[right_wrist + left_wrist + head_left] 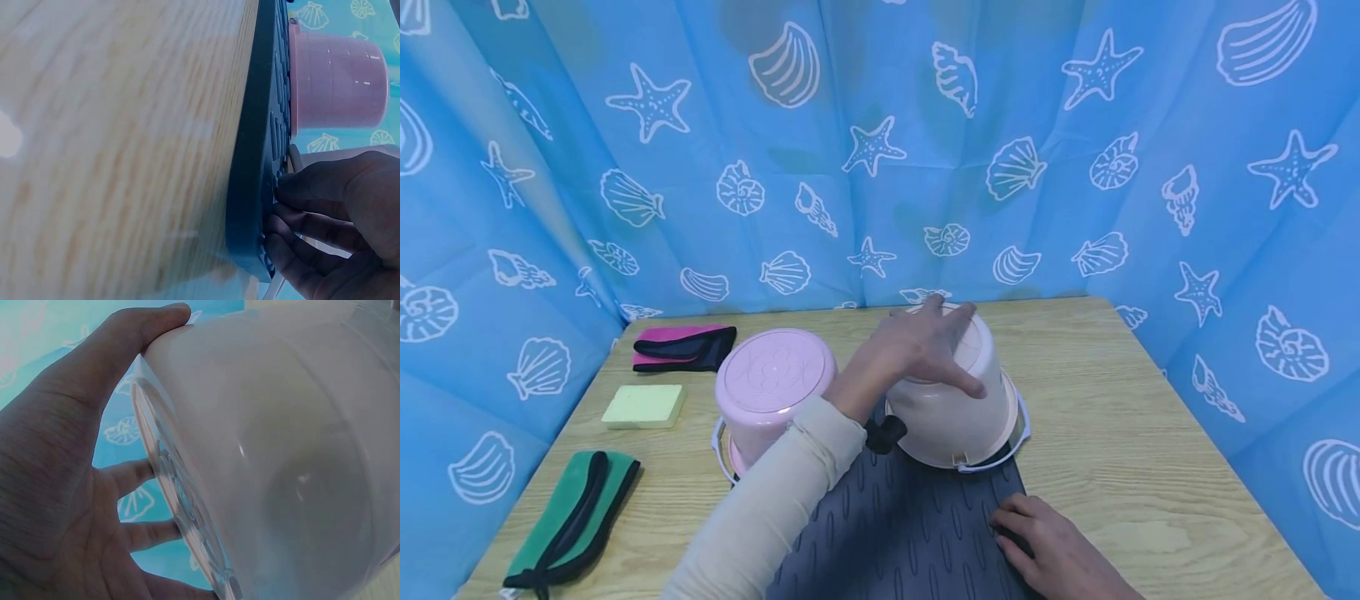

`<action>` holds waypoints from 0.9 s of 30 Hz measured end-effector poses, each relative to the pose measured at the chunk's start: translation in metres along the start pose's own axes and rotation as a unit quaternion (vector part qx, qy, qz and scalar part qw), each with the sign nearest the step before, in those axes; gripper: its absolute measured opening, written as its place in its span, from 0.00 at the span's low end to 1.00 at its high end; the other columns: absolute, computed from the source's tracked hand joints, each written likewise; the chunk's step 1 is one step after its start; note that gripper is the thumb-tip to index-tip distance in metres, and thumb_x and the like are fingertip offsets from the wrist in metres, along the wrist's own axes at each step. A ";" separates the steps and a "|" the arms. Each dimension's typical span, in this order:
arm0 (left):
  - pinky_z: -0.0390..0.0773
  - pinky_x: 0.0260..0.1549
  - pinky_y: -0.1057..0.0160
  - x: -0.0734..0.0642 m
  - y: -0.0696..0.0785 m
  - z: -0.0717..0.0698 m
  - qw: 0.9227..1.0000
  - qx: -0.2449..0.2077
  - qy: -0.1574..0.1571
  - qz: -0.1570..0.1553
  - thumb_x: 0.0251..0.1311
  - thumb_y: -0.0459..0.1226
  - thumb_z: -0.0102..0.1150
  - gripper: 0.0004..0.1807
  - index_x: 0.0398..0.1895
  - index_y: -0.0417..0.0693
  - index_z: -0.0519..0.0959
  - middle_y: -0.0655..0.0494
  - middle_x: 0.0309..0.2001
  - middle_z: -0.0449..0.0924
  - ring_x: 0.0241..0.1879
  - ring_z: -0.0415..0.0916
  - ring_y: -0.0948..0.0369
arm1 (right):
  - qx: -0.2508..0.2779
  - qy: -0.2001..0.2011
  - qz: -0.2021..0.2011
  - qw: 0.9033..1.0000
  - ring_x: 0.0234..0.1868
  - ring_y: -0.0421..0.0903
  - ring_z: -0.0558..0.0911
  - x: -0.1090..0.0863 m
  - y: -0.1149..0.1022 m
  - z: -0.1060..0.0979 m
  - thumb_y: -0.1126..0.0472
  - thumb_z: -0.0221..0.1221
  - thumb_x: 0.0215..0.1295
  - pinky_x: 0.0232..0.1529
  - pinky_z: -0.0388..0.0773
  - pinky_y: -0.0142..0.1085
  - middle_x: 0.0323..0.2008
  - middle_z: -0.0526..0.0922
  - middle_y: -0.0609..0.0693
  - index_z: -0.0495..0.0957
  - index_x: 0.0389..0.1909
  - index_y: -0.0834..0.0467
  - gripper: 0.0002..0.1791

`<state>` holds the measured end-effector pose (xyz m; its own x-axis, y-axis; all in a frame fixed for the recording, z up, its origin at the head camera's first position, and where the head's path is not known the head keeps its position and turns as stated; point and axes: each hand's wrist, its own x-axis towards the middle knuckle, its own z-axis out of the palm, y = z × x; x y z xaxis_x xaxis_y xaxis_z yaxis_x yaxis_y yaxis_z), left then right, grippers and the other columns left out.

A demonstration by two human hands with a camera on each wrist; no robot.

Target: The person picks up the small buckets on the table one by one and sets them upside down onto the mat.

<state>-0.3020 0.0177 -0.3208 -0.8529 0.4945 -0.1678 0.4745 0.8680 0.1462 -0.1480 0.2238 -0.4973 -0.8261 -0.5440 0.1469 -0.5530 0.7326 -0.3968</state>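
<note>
An upside-down cream-coloured bucket (936, 425) stands on a black ribbed mat (887, 533), its pale handle lying around the rim. My left hand (928, 346) rests spread over the bucket's raised base. The left wrist view shows the thumb across the edge and the other fingers straight against the base. To the left, a pink bucket (775, 375) is also upside down, partly behind my left forearm. Near the mat's right edge, my right hand (1048, 546) touches the mat with loosely bent fingers; the right wrist view shows the fingertips against its ribbed top.
On the wooden table (1150, 467), a folded pink-and-black cloth item (685, 346), a pale yellow sponge (643, 407) and a green-and-black cloth item (572, 517) lie at the left. A blue curtain (865, 167) with white shells surrounds the table's back and sides.
</note>
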 end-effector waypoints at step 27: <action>0.79 0.33 0.39 0.006 0.017 0.001 0.999 0.034 -0.014 -0.039 0.38 0.77 0.63 0.62 0.79 0.78 0.47 0.52 0.76 0.51 0.55 0.69 0.40 | -0.007 -0.004 -0.006 1.000 0.39 0.38 0.76 0.000 0.000 -0.001 0.62 0.67 0.63 0.38 0.79 0.36 0.40 0.77 0.41 0.86 0.43 0.57 0.09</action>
<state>-0.2991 0.0355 -0.3209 -0.8816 0.4261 -0.2031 0.4220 0.9042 0.0656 -0.1478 0.2244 -0.4967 -0.8190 -0.5555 0.1439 -0.5637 0.7320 -0.3827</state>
